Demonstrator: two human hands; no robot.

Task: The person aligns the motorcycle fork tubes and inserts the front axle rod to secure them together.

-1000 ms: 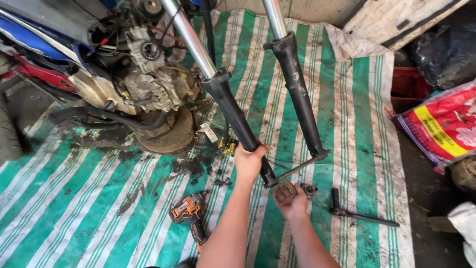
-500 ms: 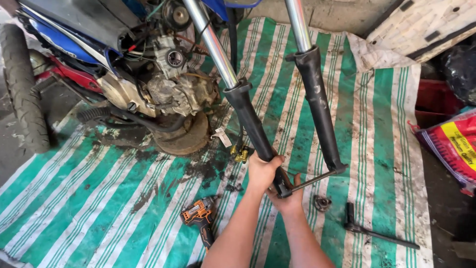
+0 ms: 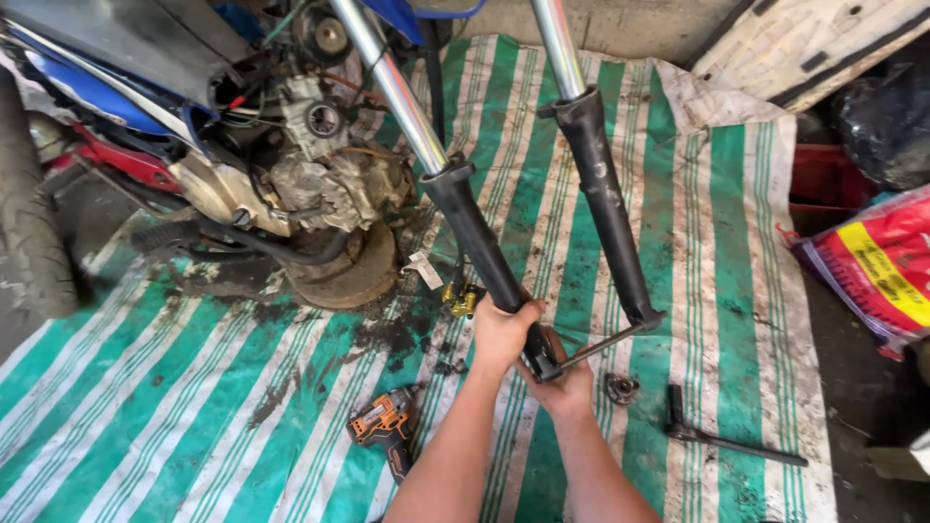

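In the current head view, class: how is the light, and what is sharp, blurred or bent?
Head view: even daylight, soft shadows; mild glare on the chrome fork tubes; left hand, right hand and black fork leg sharp, no motion blur; wide-angle bending shows in the striped tarp edges.

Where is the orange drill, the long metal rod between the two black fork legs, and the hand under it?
orange drill (image 3: 381,426), head view, on its orange body.
metal rod (image 3: 601,346), head view, on the middle of the bar.
right hand (image 3: 560,387), head view, on the back of the hand.
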